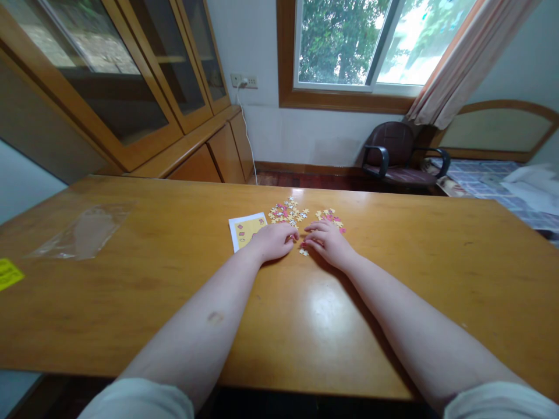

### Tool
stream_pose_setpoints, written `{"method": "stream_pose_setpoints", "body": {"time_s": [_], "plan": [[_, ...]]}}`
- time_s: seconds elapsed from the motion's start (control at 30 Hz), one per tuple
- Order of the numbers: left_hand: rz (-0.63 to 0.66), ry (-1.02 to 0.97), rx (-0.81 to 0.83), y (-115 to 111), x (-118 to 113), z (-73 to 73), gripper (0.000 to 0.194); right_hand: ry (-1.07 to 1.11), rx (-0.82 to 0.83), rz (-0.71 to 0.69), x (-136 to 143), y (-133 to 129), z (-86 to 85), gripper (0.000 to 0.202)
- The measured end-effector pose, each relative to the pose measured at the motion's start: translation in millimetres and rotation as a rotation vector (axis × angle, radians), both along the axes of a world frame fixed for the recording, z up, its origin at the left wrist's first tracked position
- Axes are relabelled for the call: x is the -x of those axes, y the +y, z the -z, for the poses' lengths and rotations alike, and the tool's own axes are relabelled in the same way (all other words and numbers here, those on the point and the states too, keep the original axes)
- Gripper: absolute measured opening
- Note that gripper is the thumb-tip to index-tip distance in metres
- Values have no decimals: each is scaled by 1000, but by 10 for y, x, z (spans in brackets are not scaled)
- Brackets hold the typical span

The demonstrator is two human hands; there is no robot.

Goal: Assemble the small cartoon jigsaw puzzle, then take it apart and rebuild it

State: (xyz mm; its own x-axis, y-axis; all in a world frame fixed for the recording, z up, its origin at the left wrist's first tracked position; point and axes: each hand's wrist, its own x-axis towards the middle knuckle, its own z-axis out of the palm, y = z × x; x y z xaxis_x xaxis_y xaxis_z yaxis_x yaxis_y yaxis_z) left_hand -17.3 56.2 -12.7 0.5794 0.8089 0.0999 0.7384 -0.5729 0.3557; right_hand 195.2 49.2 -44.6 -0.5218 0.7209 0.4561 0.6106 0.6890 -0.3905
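My left hand (276, 240) rests by the right edge of a yellow picture sheet with a white border (245, 227), covering its lower corner. Its fingers are curled together; a small reddish bit shows at the fingertips, too small to make out. Facing it, my right hand (329, 241) has its fingers apart, low over the table. Just below those fingertips lie a few jigsaw puzzle pieces (304, 252). Beyond my hands is a loose heap of cream and pink puzzle pieces (288, 210). A smaller group of pieces (331, 217) lies behind my right hand, partly hidden by it.
A clear plastic bag (94, 230) lies on the left of the wooden table (279, 326). A yellow item (9, 273) is at the left edge. Beyond the table stand a glass-door cabinet (174, 122), an armchair (393, 151) and a bed (493, 180).
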Motion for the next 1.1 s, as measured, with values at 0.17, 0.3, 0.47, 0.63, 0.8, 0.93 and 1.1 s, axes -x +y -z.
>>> {"method": "stream_pose_setpoints", "body": {"time_s": [0.17, 0.3, 0.47, 0.63, 0.8, 0.93, 1.1], "plan": [[14, -5, -22, -1, -13, 3, 25, 36, 32, 125, -7, 42, 64, 18], [-23, 4, -8, 3, -21, 3, 25, 13, 6, 214, 10, 17, 79, 14], [20, -13, 18, -19, -32, -25, 33, 39, 21, 319, -25, 22, 78, 18], [102, 33, 52, -37, -38, -38, 40, 45, 35, 289, -54, 40, 76, 21], [45, 45, 26, 6, -17, 13, 35, 13, 44, 37, -26, -31, -40, 16], [16, 49, 1, 35, -8, 60, 31, -60, 73, -97, 4, -94, -119, 12], [-11, 6, -3, 34, -15, 68, 32, -80, 78, -77, 10, -71, -87, 13]]}}
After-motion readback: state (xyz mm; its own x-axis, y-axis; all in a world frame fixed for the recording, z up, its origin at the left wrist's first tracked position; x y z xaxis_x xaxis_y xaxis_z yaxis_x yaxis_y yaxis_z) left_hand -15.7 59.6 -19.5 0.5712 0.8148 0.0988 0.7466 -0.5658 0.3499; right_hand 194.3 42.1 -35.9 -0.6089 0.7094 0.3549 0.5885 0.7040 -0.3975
